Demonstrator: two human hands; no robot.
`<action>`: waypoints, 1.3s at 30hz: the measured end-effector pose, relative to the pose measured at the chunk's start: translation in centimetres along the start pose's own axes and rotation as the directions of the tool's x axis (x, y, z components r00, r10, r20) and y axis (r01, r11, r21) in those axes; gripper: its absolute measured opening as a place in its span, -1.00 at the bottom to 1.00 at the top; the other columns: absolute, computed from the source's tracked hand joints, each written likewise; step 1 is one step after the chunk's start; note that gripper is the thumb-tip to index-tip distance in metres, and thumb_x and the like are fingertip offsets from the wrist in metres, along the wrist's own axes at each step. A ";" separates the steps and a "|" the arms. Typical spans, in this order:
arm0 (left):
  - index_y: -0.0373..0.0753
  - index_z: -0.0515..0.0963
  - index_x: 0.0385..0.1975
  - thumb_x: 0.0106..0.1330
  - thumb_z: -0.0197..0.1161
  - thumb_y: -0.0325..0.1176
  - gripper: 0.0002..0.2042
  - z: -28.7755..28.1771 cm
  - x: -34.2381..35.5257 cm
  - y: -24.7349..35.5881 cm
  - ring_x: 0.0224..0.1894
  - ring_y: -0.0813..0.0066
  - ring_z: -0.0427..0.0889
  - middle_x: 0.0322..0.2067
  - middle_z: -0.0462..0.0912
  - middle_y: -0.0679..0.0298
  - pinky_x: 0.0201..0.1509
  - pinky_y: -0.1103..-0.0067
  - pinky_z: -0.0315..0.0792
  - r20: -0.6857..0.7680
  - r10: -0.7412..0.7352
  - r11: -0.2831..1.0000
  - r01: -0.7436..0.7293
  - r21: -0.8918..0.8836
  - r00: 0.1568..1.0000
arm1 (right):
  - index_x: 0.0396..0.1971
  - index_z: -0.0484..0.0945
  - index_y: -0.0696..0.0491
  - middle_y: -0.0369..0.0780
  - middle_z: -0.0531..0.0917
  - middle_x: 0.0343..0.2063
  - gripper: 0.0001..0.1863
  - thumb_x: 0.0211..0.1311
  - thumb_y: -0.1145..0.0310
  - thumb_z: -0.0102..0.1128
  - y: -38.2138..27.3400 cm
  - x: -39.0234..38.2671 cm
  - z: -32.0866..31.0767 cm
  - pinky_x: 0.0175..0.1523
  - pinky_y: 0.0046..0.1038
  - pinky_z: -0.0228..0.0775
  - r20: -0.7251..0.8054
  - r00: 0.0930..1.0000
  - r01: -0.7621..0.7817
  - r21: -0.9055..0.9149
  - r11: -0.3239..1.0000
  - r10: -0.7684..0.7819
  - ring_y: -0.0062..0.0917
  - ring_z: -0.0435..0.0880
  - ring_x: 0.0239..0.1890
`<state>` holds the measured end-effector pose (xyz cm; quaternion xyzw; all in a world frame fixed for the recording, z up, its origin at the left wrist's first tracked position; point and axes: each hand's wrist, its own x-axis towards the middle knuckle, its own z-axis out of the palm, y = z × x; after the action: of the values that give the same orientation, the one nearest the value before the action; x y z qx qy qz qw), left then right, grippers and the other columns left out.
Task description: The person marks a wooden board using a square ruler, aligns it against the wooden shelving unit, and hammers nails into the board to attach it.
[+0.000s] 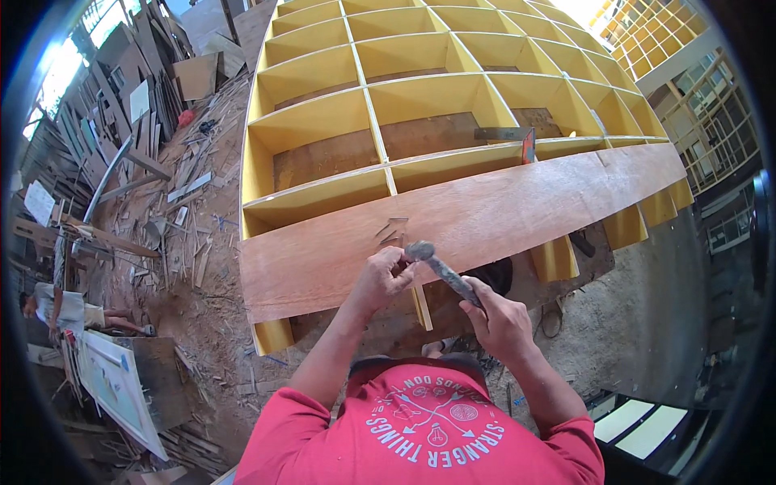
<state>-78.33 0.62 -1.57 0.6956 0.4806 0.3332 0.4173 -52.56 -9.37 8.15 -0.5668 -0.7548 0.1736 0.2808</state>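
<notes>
At extreme left, person (pixel 71 311) in pale top, nr a white-faced panel (pixel 121 386); beyond, scrap boards (pixel 145 93) on end, leaning together, prob. to save floor space. Next, going right, reddish-brown plywood strip (pixel 517 198) laid flat across near end of big yellow frame (pixel 420 97), apparently borne by rib edges underneath, hence lying fairly even L to R. On strip, L of centre, a few loose nails (pixel 398 219), prob. kept there for easy reach. Just nearer, left hand (pixel 386 279) at strip's near side, thumb & fingertips nearly together in a pinch; can't tell if gripping a nail, w/ hammer head so close. Hammer (pixel 446 274) slantwise, head nr those fingertips, handle running down to right hand (pixel 501 319). Right hand curled snugly round handle, well back from head, likely for leverage & control. Further R, at strip's far edge, metal blade w/ red end (pixel 529 147), prob. within reach on purpose; can't tell its support. At extreme right, far side, another yellow lattice (pixel 659 36), well apart, maybe for working room.
</notes>
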 end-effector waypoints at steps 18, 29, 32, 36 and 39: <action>-0.35 0.70 -0.19 0.38 0.43 -0.36 -0.83 -0.1 0.1 -0.3 -0.30 0.30 0.70 -0.31 0.70 0.11 -0.18 0.42 0.59 0.000 0.071 0.997 -0.071 -0.019 0.997 | 0.26 0.57 0.02 -0.08 0.76 -0.38 -0.59 0.50 0.25 0.34 0.4 -0.2 -0.6 -0.35 -0.12 0.60 0.144 0.989 -0.015 -0.132 0.991 0.034 -0.13 0.80 -0.40; -0.36 0.70 -0.20 0.39 0.42 -0.42 -0.86 0.5 0.1 0.1 -0.35 0.48 0.65 -0.33 0.70 0.19 -0.23 0.49 0.55 -0.043 0.084 0.992 -0.088 -0.094 0.996 | 0.26 0.53 -0.01 0.00 0.75 -0.39 -0.60 0.55 0.20 0.28 1.2 -1.5 0.2 -0.32 -0.07 0.60 0.149 0.983 -0.087 -0.124 0.988 0.105 -0.07 0.81 -0.36; -0.35 0.70 -0.20 0.39 0.41 -0.46 -0.89 0.2 0.1 1.1 -0.39 0.64 0.60 -0.36 0.69 0.28 -0.28 0.54 0.51 -0.092 0.077 0.990 -0.087 -0.112 0.993 | 0.27 0.53 -0.03 0.01 0.77 -0.36 -0.61 0.58 0.17 0.26 1.7 -2.2 0.8 -0.29 -0.02 0.60 0.000 0.985 -0.172 0.010 0.985 0.172 0.01 0.80 -0.33; -0.36 0.69 -0.14 0.40 0.35 -0.54 -0.89 0.3 1.1 0.1 -0.42 0.53 0.63 -0.34 0.72 0.17 -0.31 0.47 0.53 -0.287 0.131 0.984 -0.159 -0.076 0.949 | 0.25 0.55 -0.03 0.03 0.78 -0.34 -0.63 0.60 0.16 0.25 2.5 -3.5 0.9 -0.23 0.00 0.60 -0.056 0.948 -0.305 0.123 0.944 0.314 0.09 0.80 -0.27; -0.31 0.71 -0.16 0.37 0.37 -0.53 -0.89 -1.6 4.5 1.6 -0.41 0.43 0.71 -0.35 0.75 0.15 -0.30 0.51 0.56 -0.293 0.215 0.973 -0.178 0.147 0.932 | 0.25 0.56 -0.02 0.05 0.78 -0.33 -0.62 0.60 0.14 0.25 3.7 -4.6 1.2 -0.21 -0.01 0.60 -0.064 0.920 -0.374 0.163 0.913 0.388 0.09 0.80 -0.25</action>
<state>-77.60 5.00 0.86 0.7035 0.4863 0.4484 0.2600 -49.62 -12.64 4.03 -0.6883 -0.6008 0.2531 0.3181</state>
